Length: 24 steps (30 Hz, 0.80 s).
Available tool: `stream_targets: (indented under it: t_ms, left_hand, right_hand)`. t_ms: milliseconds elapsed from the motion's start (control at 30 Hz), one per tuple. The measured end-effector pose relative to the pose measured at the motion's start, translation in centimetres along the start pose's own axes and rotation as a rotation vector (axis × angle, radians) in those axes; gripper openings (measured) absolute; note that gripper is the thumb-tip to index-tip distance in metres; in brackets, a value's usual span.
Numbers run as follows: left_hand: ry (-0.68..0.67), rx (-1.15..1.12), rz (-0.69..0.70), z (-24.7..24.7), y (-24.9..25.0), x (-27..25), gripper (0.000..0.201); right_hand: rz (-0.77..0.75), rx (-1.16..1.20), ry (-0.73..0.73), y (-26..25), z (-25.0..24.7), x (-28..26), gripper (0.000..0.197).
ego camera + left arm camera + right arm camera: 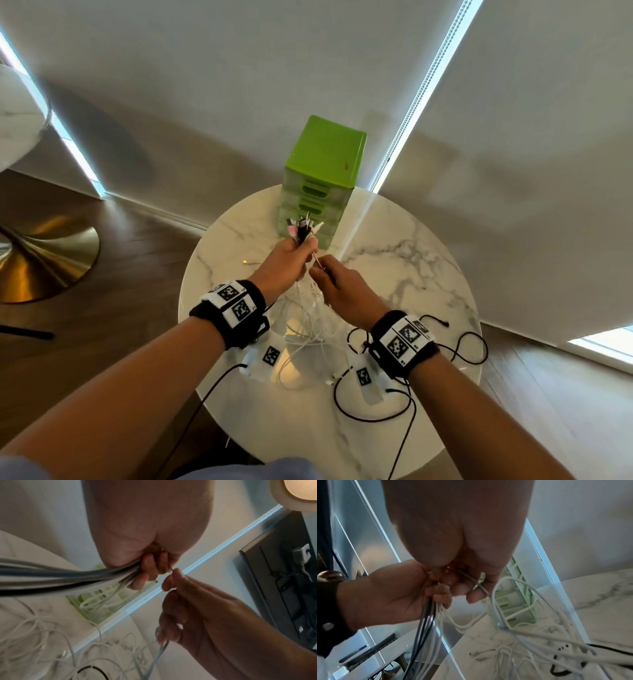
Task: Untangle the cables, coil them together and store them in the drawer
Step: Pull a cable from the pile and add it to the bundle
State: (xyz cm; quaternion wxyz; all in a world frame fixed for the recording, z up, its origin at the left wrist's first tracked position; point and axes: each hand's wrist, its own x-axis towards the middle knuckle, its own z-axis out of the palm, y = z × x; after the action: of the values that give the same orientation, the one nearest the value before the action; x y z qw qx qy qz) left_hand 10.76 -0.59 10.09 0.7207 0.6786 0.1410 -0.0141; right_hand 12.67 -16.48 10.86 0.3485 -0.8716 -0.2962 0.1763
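Above the round marble table my left hand grips a bundle of cables, black, grey and white, with the plug ends sticking up out of the fist. Just to its right my right hand pinches one thin grey cable close to the bundle. In the left wrist view the bundle runs out from the curled fingers, and the right hand holds its strand. Loose white cable loops hang and lie under both hands. The green drawer unit stands behind, its drawers shut.
Black cables loop over the table's near right part, close to its edge. A second marble table on a gold base stands at the left on the wood floor. Roller blinds close off the back.
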Motion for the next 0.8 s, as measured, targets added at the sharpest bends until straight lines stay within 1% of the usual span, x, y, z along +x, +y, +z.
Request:
stream_targets:
  t_ms: [100, 200, 233, 300, 333, 400, 433, 500, 533, 567, 600, 667, 700, 733, 800]
  left_hand:
    - [0.039, 0.022, 0.074, -0.8, 0.5, 0.2, 0.024]
    - [0.167, -0.011, 0.151, -2.9, 1.9, 0.3, 0.024]
    - [0.213, -0.004, 0.172, -3.8, 2.4, 0.5, 0.024]
    - [0.242, 0.067, 0.219, -5.6, 2.7, 0.8, 0.023]
    - [0.229, 0.127, 0.251, -6.2, 2.6, 0.8, 0.023]
    - [0.198, 0.269, 0.302, -6.7, 2.3, 0.1, 0.021]
    - [0.199, 0.326, 0.315, -6.7, 2.2, -0.2, 0.023]
    - [0.220, 0.356, 0.318, -6.9, 2.0, -0.7, 0.029]
    - [0.228, 0.349, 0.314, -7.0, 1.9, -0.9, 0.029]
    - [0.232, 0.337, 0.306, -7.3, 1.9, -1.2, 0.030]
    - [0.234, 0.328, 0.296, -7.6, 1.9, -1.3, 0.030]
    - [0.230, 0.318, 0.289, -8.1, 1.8, -1.8, 0.031]
    - [0.228, 0.307, 0.287, -8.3, 1.9, -2.2, 0.030]
    - [0.228, 0.296, 0.282, -8.6, 2.0, -2.6, 0.028]
    - [0.217, 0.303, 0.262, -9.2, 2.3, -3.3, 0.020]
  right_hand:
    - [0.090, -0.046, -0.140, 2.4, 0.0, -0.4, 0.029]
    - [0.175, -0.142, -0.286, 6.2, 0.2, -1.5, 0.030]
    - [0.198, -0.154, -0.308, 7.3, 0.2, -1.9, 0.029]
    - [0.255, -0.113, -0.274, 8.7, -0.1, -2.7, 0.033]
    - [0.279, -0.114, -0.246, 8.8, -0.4, -2.7, 0.042]
    - [0.335, -0.214, -0.231, 8.7, -0.8, -2.0, 0.068]
    - [0.381, -0.305, -0.240, 8.5, -1.0, -1.5, 0.069]
    - [0.453, -0.468, -0.246, 7.5, -1.2, -0.4, 0.050]
    - [0.448, -0.493, -0.249, 6.8, -1.2, 0.1, 0.046]
    - [0.414, -0.482, -0.241, 5.9, -1.3, 0.5, 0.044]
    - [0.344, -0.448, -0.205, 4.9, -1.2, 1.0, 0.045]
    - [0.117, -0.265, -0.084, 2.6, -0.3, 1.8, 0.050]
    - [0.015, -0.158, -0.050, 1.3, 0.4, 2.4, 0.054]
    - [-0.064, -0.084, -0.045, -0.3, 1.4, 3.1, 0.056]
    - [-0.151, -0.006, -0.053, -3.6, 3.2, 4.4, 0.055]
